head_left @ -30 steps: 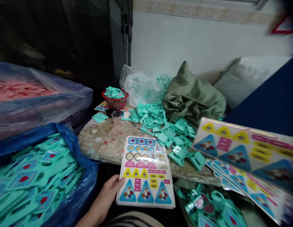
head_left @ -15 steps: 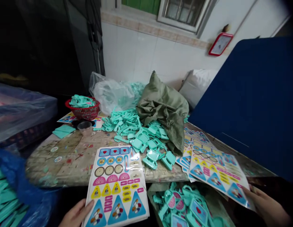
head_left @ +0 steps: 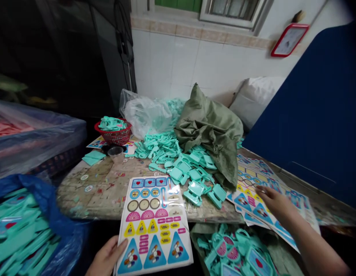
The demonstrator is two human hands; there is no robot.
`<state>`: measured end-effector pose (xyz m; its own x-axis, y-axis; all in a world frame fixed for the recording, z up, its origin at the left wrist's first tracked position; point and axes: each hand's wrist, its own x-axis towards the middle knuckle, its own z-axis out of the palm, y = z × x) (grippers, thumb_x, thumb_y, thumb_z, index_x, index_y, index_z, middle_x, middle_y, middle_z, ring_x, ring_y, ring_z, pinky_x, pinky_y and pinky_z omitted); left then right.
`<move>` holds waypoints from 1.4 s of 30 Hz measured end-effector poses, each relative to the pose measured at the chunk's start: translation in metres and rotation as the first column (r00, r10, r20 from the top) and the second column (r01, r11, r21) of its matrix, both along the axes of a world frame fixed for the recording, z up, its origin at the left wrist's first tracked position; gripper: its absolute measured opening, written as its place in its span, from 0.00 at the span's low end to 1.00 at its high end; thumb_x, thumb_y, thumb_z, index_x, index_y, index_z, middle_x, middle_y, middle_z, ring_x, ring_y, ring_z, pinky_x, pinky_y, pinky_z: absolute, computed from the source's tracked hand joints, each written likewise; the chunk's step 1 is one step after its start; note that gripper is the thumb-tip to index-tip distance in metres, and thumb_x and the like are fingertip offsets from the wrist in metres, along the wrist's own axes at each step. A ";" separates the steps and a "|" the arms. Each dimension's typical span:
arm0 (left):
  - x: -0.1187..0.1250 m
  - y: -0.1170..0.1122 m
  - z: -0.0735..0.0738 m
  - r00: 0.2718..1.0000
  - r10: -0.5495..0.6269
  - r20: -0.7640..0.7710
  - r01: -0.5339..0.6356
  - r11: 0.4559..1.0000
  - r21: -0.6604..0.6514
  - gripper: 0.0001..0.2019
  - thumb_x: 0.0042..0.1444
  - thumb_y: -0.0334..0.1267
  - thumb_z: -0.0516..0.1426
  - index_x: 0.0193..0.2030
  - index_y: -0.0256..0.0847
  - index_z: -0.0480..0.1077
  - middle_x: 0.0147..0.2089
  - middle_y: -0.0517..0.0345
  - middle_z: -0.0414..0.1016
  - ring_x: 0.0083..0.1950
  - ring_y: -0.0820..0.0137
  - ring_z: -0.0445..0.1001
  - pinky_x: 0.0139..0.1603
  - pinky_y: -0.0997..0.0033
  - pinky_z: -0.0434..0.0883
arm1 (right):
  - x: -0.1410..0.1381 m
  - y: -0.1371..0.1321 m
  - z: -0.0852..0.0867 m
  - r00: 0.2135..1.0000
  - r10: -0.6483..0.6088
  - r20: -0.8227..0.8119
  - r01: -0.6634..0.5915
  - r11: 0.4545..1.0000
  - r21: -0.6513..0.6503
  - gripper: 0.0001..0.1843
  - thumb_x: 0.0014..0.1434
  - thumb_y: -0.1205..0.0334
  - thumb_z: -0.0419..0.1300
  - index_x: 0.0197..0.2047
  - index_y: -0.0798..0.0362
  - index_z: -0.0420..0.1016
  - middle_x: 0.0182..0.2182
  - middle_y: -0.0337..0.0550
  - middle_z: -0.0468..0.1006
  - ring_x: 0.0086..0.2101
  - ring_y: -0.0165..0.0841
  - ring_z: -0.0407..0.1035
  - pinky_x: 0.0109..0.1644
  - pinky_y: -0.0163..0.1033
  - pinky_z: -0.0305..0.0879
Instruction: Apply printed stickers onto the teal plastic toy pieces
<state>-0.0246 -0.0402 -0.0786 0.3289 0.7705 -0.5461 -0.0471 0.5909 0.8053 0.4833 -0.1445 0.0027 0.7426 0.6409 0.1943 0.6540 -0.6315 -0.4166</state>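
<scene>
My left hand (head_left: 107,255) grips the lower left edge of a stack of sticker sheets (head_left: 155,226), thumb on top, held tilted at the table's front edge. Hearts, pink half-circles, yellow triangles and blue triangles with pills are printed on the top sheet. Over at the right, my right hand (head_left: 271,201) is above other sticker sheets (head_left: 305,209) spread on the table, its fingers loosely bent and pointing left. Nothing shows in the right fingers; whether they touch the paper is unclear. Turquoise plastic toy parts (head_left: 180,168) are heaped beyond the left hand's stack.
A green sack (head_left: 209,119) and a clear plastic bag (head_left: 146,115) lie behind the heap. At the back left stands a red basket (head_left: 114,136) of parts. Below are a blue bag (head_left: 68,230) and another open sack with stickered parts (head_left: 235,249). A dark blue panel (head_left: 318,115) borders the right.
My right hand has let go of the sticker sheet at the far right and moved left, over the spread sheets. That sheet now lies among them. The view has shifted slightly left.
</scene>
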 end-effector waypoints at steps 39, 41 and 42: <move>-0.032 -0.015 0.031 0.908 0.203 -0.367 0.003 0.872 0.490 0.12 0.51 0.46 0.56 0.37 0.42 0.74 0.41 0.53 0.77 0.42 0.63 0.74 0.45 0.69 0.71 | -0.164 0.088 -0.032 0.937 0.335 -0.094 -0.341 0.938 -0.054 0.35 0.49 0.46 0.52 0.57 0.56 0.62 0.42 0.53 0.75 0.39 0.44 0.71 0.42 0.45 0.65; -0.032 -0.015 0.034 0.918 0.190 -0.347 0.005 0.871 0.490 0.12 0.51 0.46 0.56 0.37 0.42 0.74 0.40 0.53 0.78 0.42 0.63 0.74 0.44 0.69 0.71 | -0.161 0.093 -0.025 0.936 0.334 -0.114 -0.333 0.943 0.024 0.28 0.47 0.46 0.54 0.50 0.52 0.70 0.40 0.49 0.76 0.39 0.44 0.71 0.43 0.45 0.63; -0.032 -0.015 0.035 0.925 0.182 -0.334 0.005 0.871 0.491 0.12 0.51 0.46 0.56 0.36 0.42 0.74 0.39 0.53 0.78 0.42 0.63 0.75 0.44 0.69 0.71 | -0.160 0.096 -0.021 0.938 0.316 -0.142 -0.309 0.949 0.067 0.26 0.46 0.47 0.55 0.46 0.50 0.72 0.39 0.48 0.77 0.39 0.45 0.71 0.43 0.45 0.63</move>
<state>-0.0563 -0.0551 -0.0434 0.1006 0.9801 -0.1709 0.2660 0.1390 0.9539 0.3231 -0.0487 -0.0182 0.5288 0.8389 0.1290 0.7438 -0.3848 -0.5466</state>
